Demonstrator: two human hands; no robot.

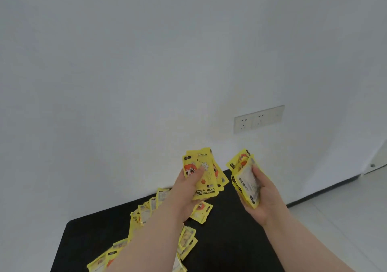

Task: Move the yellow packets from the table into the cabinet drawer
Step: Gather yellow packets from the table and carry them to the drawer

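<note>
My left hand [188, 192] grips a fanned bunch of yellow hand-warmer packets [206, 175], raised above the black table [226, 246], thumb across the front packet. My right hand [261, 196] holds a second stack of yellow packets [244, 177], tilted edge-on, fingers wrapped round it. Several more yellow packets [144, 211] lie scattered on the table under and left of my left forearm, and one packet [202, 211] lies just below the left hand. No cabinet drawer is in view.
A white wall fills the upper view, with a double wall socket [259, 118] at right. Pale floor tiles [339, 209] lie to the right of the table, behind a dark skirting line. A white door edge [377, 163] shows at far right.
</note>
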